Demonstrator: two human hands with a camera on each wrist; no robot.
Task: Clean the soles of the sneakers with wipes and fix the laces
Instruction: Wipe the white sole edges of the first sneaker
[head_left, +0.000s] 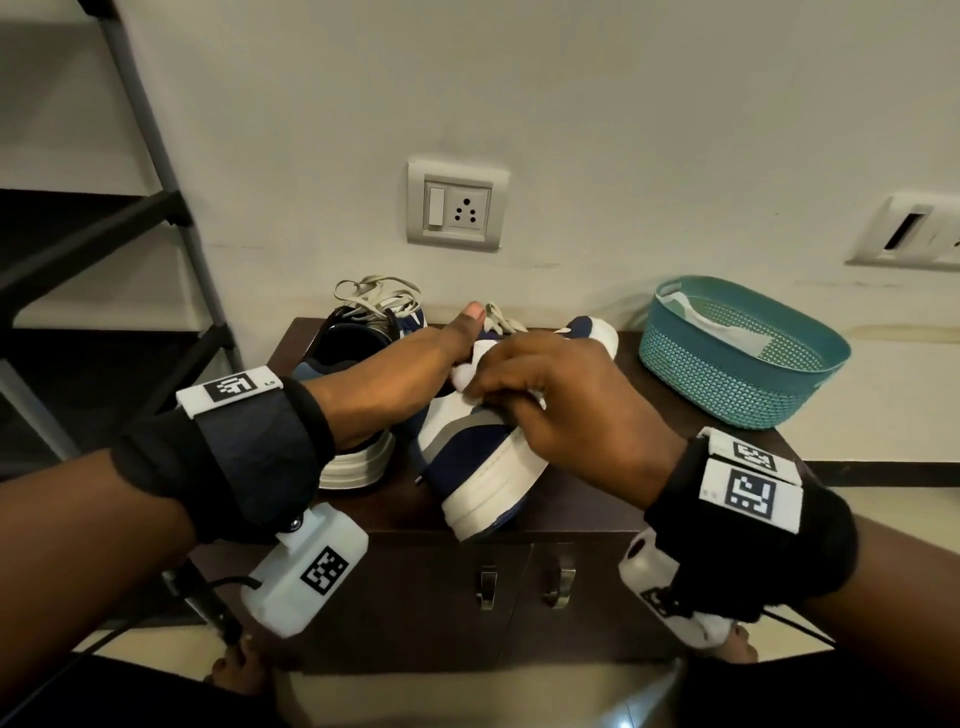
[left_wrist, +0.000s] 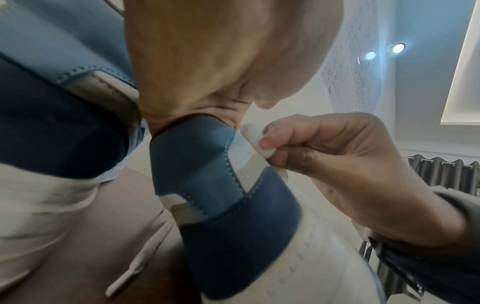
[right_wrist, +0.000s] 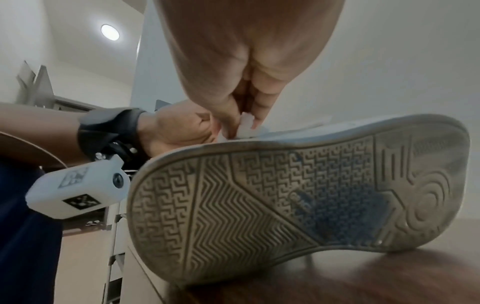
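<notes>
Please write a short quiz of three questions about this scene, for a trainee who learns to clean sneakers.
1. True or false: the right hand pinches a white wipe against the tilted sneaker.
2. Where is the teal basket? A. on the cabinet, right of the sneakers; B. on the floor; C. on the black rack.
3. Fill in: the tilted sneaker's sole looks ____ in the right wrist view.

Key: 1. true. 2. A. 3. dirty; grey grime fills the tread. The left hand holds this sneaker, while the second sneaker stands behind it.
</notes>
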